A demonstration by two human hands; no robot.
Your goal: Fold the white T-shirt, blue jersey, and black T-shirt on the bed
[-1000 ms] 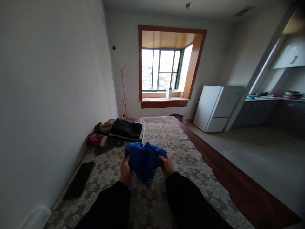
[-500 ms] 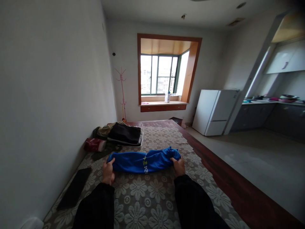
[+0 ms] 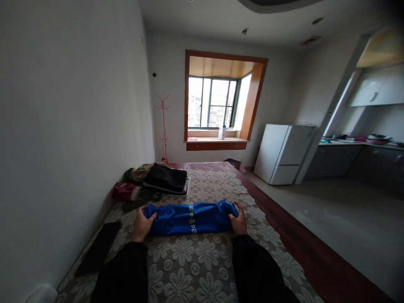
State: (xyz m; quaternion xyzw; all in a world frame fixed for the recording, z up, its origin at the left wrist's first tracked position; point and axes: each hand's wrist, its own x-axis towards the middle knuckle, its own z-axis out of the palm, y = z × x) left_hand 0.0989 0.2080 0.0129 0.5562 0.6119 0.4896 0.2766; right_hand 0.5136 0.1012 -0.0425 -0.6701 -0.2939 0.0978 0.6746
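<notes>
A blue garment (image 3: 208,219), folded into a long flat strip with white and yellow printing across its middle, lies on the flowered cloth (image 3: 181,252) in front of me. At its left end, my left hand (image 3: 142,223) is closed around the fabric with the thumb on top. My right hand (image 3: 239,219) grips the opposite end in the same way, its thumb pressed on the bunched edge. What kind of garment it is does not show in this folded state.
Beyond the garment, a stack of dark folded clothes (image 3: 166,177) sits beside a red packet (image 3: 125,192). A flat black object (image 3: 99,247) lies along the left wall. The wooden edge (image 3: 284,229) runs down the right side. A white fridge (image 3: 276,153) stands farther back.
The blue strip has come lower and flatter onto the cloth, showing more of its printing. Both hands have wrapped farther around its ends. My view has tilted up slightly.
</notes>
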